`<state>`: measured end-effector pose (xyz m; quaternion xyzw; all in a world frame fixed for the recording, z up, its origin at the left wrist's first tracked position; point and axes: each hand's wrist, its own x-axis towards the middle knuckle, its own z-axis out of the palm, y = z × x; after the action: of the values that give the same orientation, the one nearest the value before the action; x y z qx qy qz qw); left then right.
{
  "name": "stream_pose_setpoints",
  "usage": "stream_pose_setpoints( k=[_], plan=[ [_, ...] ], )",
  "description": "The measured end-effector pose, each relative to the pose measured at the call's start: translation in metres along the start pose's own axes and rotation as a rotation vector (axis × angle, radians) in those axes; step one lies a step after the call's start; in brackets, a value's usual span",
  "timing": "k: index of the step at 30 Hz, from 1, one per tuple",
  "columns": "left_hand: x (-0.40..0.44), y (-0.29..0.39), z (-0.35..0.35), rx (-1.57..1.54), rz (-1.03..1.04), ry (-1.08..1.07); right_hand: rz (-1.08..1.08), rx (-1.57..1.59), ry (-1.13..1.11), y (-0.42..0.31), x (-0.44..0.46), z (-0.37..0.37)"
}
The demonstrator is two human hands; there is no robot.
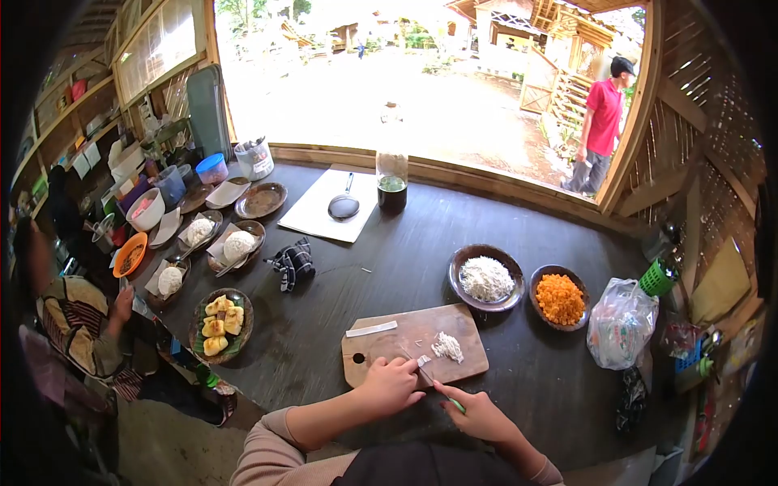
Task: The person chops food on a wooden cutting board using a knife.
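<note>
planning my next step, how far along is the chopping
Done: the chopped white pile on the cutting board, seemingly the white bowlful too. Now: left hand steadies a white piece, right hand holds the knife at it. Remaining: that piece and the uncut white strip.

Dark table [340, 275]: wooden cutting board [462, 324] beneath the left hand [391, 385] and right hand [478, 417]. Ahead and right of the right hand: bowl of white shreds [486, 308], bowl of orange food [537, 309], plastic bag [622, 324]. Ahead of the left hand: dark-green jar [392, 193]; leftward, white sheet [306, 215], checked cloth [293, 264], plate of yellow food [245, 340].
</note>
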<state>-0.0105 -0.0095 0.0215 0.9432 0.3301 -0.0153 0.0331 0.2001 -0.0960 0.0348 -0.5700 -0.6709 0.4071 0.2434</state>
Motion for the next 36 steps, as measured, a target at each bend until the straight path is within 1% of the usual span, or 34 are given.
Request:
stream_pose_setpoints(
  k=[1,3,6,10,12,15,16,18,21,25,28,30,33,36],
  plan=[
    [0.0,0.0,0.0,0.0,0.0,0.0,0.0,0.0,0.0,0.004,0.002,0.004],
    [0.0,0.001,0.001,-0.023,-0.006,0.022,-0.105,0.008,0.066,0.02,0.009,0.016],
    [0.0,0.001,-0.002,-0.033,-0.004,0.005,-0.139,0.021,0.096,0.025,0.015,0.022],
    [0.001,-0.001,0.0,-0.052,-0.006,-0.009,-0.177,0.034,0.121,0.019,0.007,0.014],
    [0.0,-0.001,0.002,-0.031,-0.01,0.002,-0.045,0.019,0.037,0.005,0.001,0.004],
    [0.0,0.0,0.0,-0.017,-0.008,0.008,0.009,-0.021,0.011,-0.008,-0.004,-0.003],
    [0.0,0.0,-0.001,-0.017,-0.009,0.007,0.008,-0.02,0.01,-0.006,-0.003,-0.002],
    [-0.001,0.0,-0.001,-0.012,-0.01,0.01,-0.07,0.018,0.058,0.004,-0.002,0.003],
    [-0.001,0.001,-0.001,-0.017,-0.009,0.019,-0.105,-0.017,0.1,0.02,0.01,0.02],
    [0.0,-0.001,-0.001,-0.013,-0.009,-0.01,-0.121,-0.013,0.124,0.02,0.013,0.021],
    [0.0,0.0,-0.004,-0.021,-0.022,-0.042,-0.107,0.007,0.081,0.015,0.007,0.012],
    [-0.001,0.0,-0.005,-0.008,-0.01,-0.043,-0.001,-0.005,0.019,0.001,0.0,0.0],
    [-0.002,-0.001,-0.005,-0.021,-0.007,-0.025,0.053,-0.027,-0.009,-0.008,-0.003,-0.006],
    [-0.002,-0.001,-0.005,-0.038,-0.009,-0.028,0.053,-0.011,-0.021,-0.006,-0.002,-0.007]
  ],
)
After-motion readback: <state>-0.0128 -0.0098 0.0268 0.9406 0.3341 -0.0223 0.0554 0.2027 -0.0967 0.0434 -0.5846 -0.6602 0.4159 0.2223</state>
